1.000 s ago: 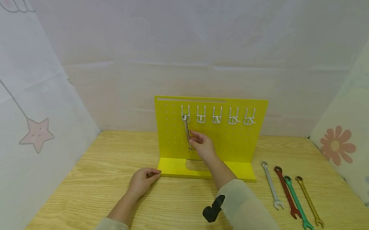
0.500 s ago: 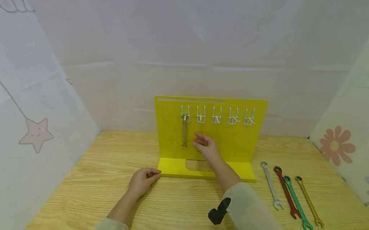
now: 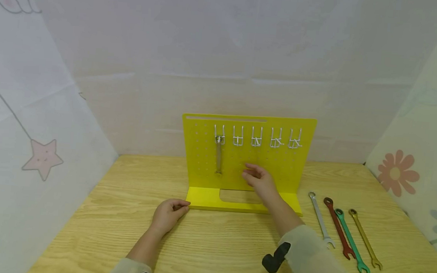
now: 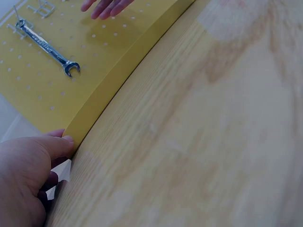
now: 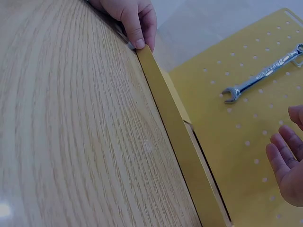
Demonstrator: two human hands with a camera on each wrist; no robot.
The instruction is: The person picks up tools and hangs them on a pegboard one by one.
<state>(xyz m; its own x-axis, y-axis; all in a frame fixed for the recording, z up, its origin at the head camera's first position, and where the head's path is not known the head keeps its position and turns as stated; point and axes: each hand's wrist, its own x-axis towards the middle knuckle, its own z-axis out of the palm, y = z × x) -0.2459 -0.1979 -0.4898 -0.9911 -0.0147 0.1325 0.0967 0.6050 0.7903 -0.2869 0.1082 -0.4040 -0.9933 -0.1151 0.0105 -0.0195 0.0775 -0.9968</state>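
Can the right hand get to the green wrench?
Probably yes: the right hand looks empty, and nothing lies over the green wrench, though the red wrench is close beside it.

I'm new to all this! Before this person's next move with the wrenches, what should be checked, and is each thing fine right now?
1. Hung wrench secure: ok, as far as shows; its ring end is on the leftmost hook and no hand touches it.
2. Right hand free: ok, it holds nothing.
3. Pegboard steadied: ok, the left hand pinches its near left corner.
4. Other four hooks available: ok, nothing hangs on them.
5. Red wrench and green wrench apart: cannot tell; they lie very close.
6. Right sleeve clear of the silver wrench: cannot tell; they nearly meet in the head view.
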